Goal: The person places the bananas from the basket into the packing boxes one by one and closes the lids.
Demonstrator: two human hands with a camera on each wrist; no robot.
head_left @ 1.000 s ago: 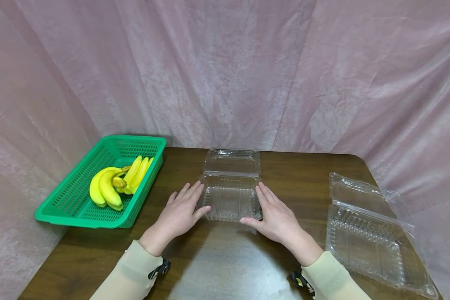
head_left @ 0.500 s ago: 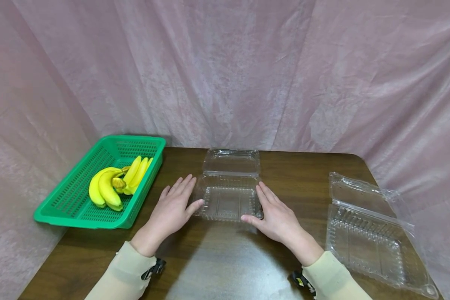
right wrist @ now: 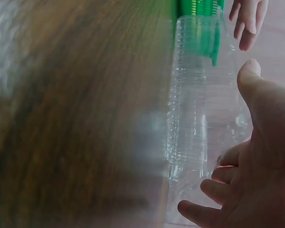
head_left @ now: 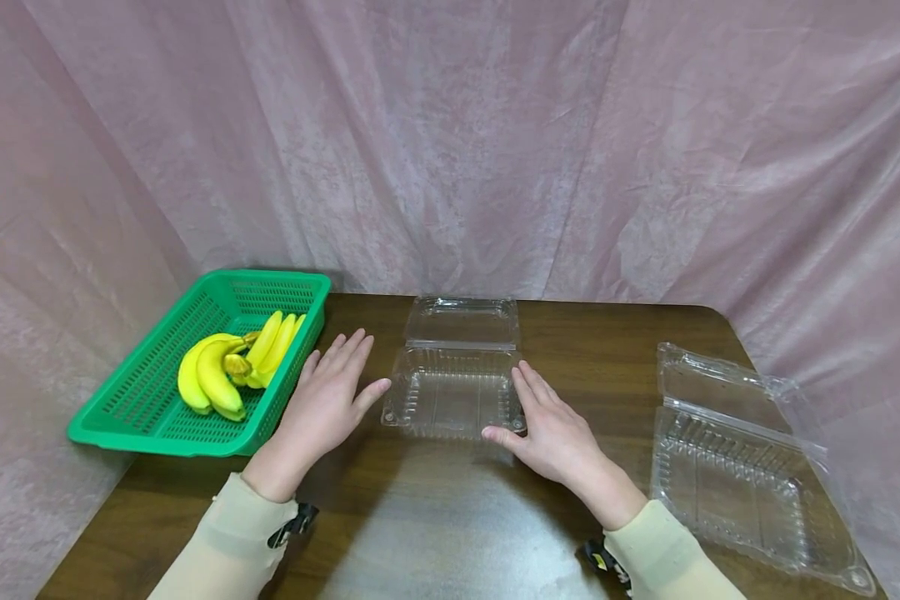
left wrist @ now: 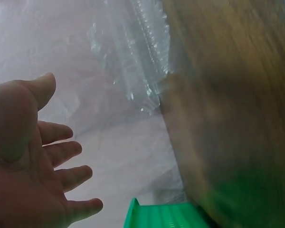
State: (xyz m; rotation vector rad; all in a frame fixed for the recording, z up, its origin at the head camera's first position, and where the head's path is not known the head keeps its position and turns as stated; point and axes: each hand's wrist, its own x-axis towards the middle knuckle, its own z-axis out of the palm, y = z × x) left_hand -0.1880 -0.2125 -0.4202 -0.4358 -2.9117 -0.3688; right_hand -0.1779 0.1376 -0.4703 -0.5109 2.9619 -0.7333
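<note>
A clear plastic clamshell container (head_left: 453, 400) lies on the table with its lid (head_left: 462, 322) folded back toward the curtain. My right hand (head_left: 553, 435) rests at the container's right side, fingers straight and thumb over its front right corner. Left of the container, my left hand (head_left: 324, 402) hovers apart from it, fingers spread and holding nothing. Beside that hand stands a green basket (head_left: 131, 421) with bunches of yellow bananas (head_left: 217, 375) in it. In the left wrist view the left palm (left wrist: 19, 175) shows bare, with the basket's rim (left wrist: 166, 213) below.
Another clear clamshell (head_left: 735, 492), lid folded back, lies at the table's right edge; more clear plastic shows behind its lid. A pink curtain (head_left: 450, 150) hangs behind the brown wooden table (head_left: 435, 525).
My left hand has left the container's left side and moved left toward the basket, uncovering the front left corner. The right hand has stayed at the container's right side.
</note>
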